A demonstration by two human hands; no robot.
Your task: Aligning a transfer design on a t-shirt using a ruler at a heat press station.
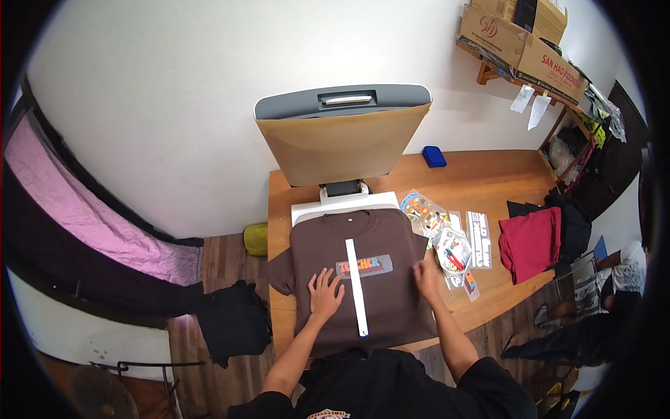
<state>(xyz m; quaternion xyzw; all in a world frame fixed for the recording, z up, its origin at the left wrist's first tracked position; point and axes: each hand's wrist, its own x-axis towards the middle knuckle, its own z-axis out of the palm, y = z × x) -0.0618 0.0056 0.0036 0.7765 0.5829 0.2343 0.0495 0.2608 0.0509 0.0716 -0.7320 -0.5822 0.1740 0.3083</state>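
Note:
A dark brown T-shirt (317, 244) lies spread over the lower plate of an opened heat press (342, 136), its collar at the far end. On its chest rests a transfer film (384, 263) with colourful lettering. A long white ruler (357, 300) runs lengthwise down the shirt, crossing the film. My left hand (324, 295) lies flat with fingers spread on the shirt, left of the ruler, fingertips near the film's left end. At the shirt's right edge, my right hand (425, 279) is closed, its fingers curled; whatever they pinch is hidden.
Right of the press, the wooden table (481, 171) holds printed transfer sheets (479, 237), a white container of pens (452, 251), folded red cloth (530, 241) and a blue case (434, 156). Cardboard boxes (520, 49) fill a wall shelf. Another person (586, 328) is at far right.

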